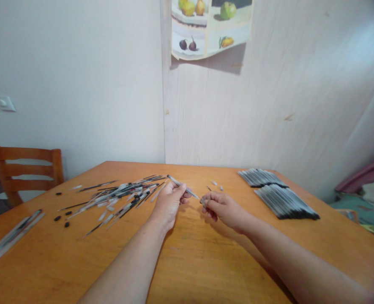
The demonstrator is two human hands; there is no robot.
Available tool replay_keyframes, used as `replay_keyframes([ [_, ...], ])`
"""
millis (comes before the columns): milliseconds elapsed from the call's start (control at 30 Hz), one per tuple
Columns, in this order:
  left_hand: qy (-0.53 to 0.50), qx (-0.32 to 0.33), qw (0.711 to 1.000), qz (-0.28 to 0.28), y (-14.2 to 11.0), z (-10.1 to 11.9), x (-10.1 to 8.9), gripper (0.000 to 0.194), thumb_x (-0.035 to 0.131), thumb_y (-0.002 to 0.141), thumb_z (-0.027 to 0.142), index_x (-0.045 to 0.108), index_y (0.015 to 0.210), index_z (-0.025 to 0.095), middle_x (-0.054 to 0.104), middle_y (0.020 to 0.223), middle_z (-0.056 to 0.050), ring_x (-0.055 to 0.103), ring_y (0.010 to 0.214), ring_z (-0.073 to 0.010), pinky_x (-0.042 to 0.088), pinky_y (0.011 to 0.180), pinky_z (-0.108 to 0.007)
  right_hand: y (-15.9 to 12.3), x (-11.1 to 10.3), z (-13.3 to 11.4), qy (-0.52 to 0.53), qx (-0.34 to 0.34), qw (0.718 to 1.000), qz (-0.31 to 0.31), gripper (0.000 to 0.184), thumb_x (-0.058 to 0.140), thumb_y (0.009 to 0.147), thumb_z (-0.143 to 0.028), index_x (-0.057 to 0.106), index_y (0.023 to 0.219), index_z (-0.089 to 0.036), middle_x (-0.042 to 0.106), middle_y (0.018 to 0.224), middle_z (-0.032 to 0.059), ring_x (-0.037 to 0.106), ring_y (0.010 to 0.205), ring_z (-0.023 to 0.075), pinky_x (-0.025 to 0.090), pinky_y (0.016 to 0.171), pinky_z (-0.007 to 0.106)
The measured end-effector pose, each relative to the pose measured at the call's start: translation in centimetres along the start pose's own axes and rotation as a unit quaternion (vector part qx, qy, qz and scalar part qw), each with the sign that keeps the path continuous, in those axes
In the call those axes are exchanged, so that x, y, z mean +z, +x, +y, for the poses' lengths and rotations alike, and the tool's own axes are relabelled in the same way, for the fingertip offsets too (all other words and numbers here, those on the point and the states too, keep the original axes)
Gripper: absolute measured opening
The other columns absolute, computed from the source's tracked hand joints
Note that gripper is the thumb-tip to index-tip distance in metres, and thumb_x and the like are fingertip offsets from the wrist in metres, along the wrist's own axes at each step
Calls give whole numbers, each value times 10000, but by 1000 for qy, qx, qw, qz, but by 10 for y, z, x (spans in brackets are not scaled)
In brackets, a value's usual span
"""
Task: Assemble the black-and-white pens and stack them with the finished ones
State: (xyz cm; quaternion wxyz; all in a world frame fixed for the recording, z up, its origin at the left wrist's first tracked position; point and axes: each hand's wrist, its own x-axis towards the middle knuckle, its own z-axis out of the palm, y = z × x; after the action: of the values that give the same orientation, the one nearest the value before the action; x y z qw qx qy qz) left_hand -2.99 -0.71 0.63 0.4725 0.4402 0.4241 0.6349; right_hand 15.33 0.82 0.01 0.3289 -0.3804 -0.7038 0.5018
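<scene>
Between the thumb and fingers of my left hand (170, 203) is a slim pen (175, 180) with a pale, see-through barrel. Its dark end points up and away, and its thin end slants down toward my right hand (220, 207). My right hand pinches a small greyish piece (202, 201), perhaps a pen tip or cap, close to the pen's thin end. Whether the two touch is not clear. Left of my hands lies a loose heap of pen parts (123, 196): dark refills, clear barrels and short pale pieces.
Two neat rows of pens, a farther one (261, 177) and a nearer one (283, 202), lie on the right of the wooden table (189, 270). Small black caps (66, 224) and a clear bag (14, 236) lie at left. A chair (28, 171) stands beyond the left edge.
</scene>
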Motion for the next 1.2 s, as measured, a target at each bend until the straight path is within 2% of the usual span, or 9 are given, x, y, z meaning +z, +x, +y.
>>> replay_keyframes([
  [200, 5, 3, 1000, -3, -1, 2, 1, 401, 722, 688, 468, 574, 874, 146, 674, 799, -46, 627, 726, -147, 456, 619, -241, 0, -2, 2, -6, -6, 1000, 1, 125, 487, 842, -286, 553, 824, -181, 592, 687, -10, 477, 522, 87, 371, 475, 211],
  [467, 13, -3, 1000, -19, -3, -2, 5, 331, 686, 749, 404, 554, 898, 139, 680, 803, -54, 622, 703, -128, 460, 618, -225, 1, 1, -1, -45, -29, 999, 6, 156, 481, 863, -270, 550, 765, -170, 525, 626, -25, 465, 532, 85, 377, 499, 208],
  [633, 3, -13, 1000, -23, -3, -3, 6, 268, 652, 795, 346, 541, 925, 139, 694, 837, -71, 632, 693, -117, 474, 626, -216, -1, 3, -8, -65, -24, 997, 30, 43, 514, 815, -184, 542, 786, -170, 518, 637, -33, 475, 549, 85, 372, 502, 204],
  [800, -19, -19, 999, -22, -5, -3, 9, 237, 654, 801, 308, 536, 915, 136, 697, 846, -81, 633, 670, -106, 498, 631, -214, 0, 2, -9, -91, -29, 994, 49, 66, 515, 829, -187, 557, 783, -165, 525, 630, -29, 467, 542, 82, 356, 508, 205],
  [1200, -58, -53, 997, -13, -13, 1, 20, 180, 640, 820, 261, 520, 891, 148, 694, 833, -79, 643, 693, -107, 519, 639, -204, -7, -5, -11, -59, -24, 997, 35, 66, 523, 822, -209, 564, 803, -161, 502, 614, -39, 439, 520, 73, 332, 494, 201],
])
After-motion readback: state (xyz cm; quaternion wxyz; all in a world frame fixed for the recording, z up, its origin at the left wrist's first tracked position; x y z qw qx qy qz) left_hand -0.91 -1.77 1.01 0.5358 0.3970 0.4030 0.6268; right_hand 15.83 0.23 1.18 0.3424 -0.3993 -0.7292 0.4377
